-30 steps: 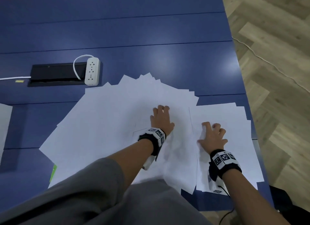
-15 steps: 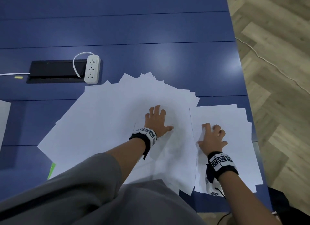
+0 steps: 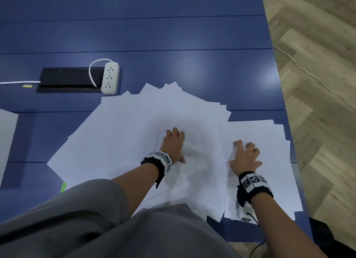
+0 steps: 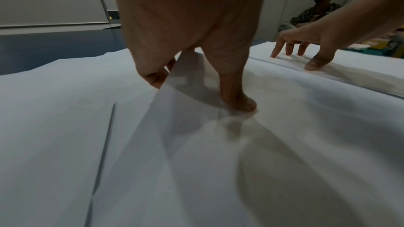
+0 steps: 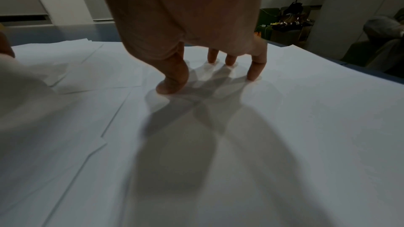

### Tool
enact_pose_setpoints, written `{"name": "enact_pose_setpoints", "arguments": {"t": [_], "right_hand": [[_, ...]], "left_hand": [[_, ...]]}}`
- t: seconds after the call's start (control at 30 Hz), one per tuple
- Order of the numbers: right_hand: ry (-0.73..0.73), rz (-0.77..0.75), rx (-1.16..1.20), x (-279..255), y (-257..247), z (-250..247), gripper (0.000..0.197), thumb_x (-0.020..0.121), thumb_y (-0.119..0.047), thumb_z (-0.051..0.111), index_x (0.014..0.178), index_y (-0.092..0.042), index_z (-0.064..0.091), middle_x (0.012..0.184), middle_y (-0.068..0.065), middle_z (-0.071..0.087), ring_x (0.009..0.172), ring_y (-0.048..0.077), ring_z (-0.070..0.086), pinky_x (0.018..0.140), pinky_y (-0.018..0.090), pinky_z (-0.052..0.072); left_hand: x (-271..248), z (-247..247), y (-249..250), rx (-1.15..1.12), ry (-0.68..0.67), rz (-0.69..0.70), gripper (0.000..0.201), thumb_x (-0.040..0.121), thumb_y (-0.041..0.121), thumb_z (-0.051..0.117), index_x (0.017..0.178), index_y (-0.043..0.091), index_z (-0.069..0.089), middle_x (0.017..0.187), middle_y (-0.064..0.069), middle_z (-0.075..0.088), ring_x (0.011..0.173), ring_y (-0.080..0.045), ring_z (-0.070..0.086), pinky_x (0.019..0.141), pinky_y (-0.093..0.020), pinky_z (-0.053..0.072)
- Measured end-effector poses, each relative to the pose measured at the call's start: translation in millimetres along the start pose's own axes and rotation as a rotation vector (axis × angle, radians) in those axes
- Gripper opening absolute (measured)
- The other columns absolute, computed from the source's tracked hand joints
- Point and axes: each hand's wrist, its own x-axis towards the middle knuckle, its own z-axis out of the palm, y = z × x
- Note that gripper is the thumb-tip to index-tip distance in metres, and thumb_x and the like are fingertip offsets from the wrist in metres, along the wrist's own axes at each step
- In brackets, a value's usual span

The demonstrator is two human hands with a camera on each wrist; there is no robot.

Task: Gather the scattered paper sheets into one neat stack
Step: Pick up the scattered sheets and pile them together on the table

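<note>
1. Paper sheets [image 3: 119, 142] lie fanned in a wide overlapping spread on the blue counter [image 3: 173, 36], reaching from near its left part to its near edge.
2. A second, smaller pile of sheets [image 3: 273, 142] lies just beside the spread on its right, close to the counter's right edge; its edges are roughly aligned but staggered.
3. The left hand [image 3: 174, 144] rests on the right portion of the fanned spread. Its fingers point away from the person and lie close together, with the thumb set apart to the right.
4. In the left wrist view, the thumb [image 4: 238, 99] presses down on a sheet, which wrinkles around the tip. Another fingertip [image 4: 153, 78] touches the raised edge of a sheet; whether that edge is pinched cannot be told.
5. The right hand [image 3: 244, 155] stands arched on the smaller pile. Its fingers [image 5: 255, 68] are spread and bent, with only the tips and the thumb [image 5: 172, 82] touching the top sheet.
6. A white power strip [image 3: 110, 78] lies beyond the spread, beside a black recessed cable box [image 3: 67, 78] set into the counter.
7. A separate sheet [image 3: 6, 138] lies at the left edge of the head view, well apart from the spread.
</note>
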Motion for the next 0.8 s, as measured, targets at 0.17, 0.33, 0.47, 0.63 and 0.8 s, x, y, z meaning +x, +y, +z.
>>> {"name": "enact_pose_setpoints", "arguments": {"t": [0.17,0.33,0.47,0.63,0.8], "right_hand": [[0.003,0.000,0.019,-1,-1,-1,0.058,0.074,-0.013,0.065,0.119,-0.033,0.035,0.127,0.007,0.023,0.119,0.031,0.023,0.084,0.049,0.038],[-0.072,0.044,0.073,-12,-13,-15,0.058,0.075,-0.012,0.061,0.123,-0.030,0.036,0.132,0.008,0.021,0.122,0.031,0.022,0.091,0.050,0.034],[-0.012,-0.254,0.289,-25,-39,-23,0.072,0.073,-0.018,0.066,0.137,-0.030,0.035,0.142,0.001,0.022,0.134,0.021,0.020,0.105,0.046,0.019],[-0.077,-0.411,0.560,-37,-76,-30,0.066,0.075,-0.029,0.072,0.132,-0.034,0.040,0.116,-0.011,0.054,0.112,0.007,0.044,0.101,0.034,0.023],[0.150,-0.350,0.688,-32,-88,-53,0.017,0.077,-0.010,0.074,0.092,-0.009,0.067,0.081,0.001,0.064,0.084,0.030,0.061,0.077,0.033,0.049]], "left_hand": [[-4,-2,1,-0.347,-0.047,-0.073,0.068,0.068,0.011,0.079,0.115,0.018,0.030,0.090,-0.009,0.058,0.073,-0.026,0.056,0.073,-0.037,0.048],[-1,-13,-12,-0.592,0.037,-0.088,0.066,0.065,0.015,0.082,0.118,0.017,0.043,0.103,-0.017,0.062,0.089,-0.032,0.062,0.080,-0.044,0.054],[7,-39,-17,-0.574,0.190,-0.019,0.030,0.075,0.015,0.072,0.102,0.016,0.059,0.097,-0.013,0.066,0.096,-0.033,0.058,0.081,-0.039,0.051],[-2,-75,-19,-0.701,0.262,0.166,0.011,0.077,0.006,0.069,0.084,0.013,0.064,0.081,-0.005,0.066,0.080,-0.024,0.057,0.072,-0.029,0.045],[-17,-70,-44,-0.717,0.385,0.040,0.041,0.075,0.013,0.069,0.112,0.021,0.054,0.107,0.007,0.059,0.100,-0.018,0.050,0.088,-0.036,0.041]]}}
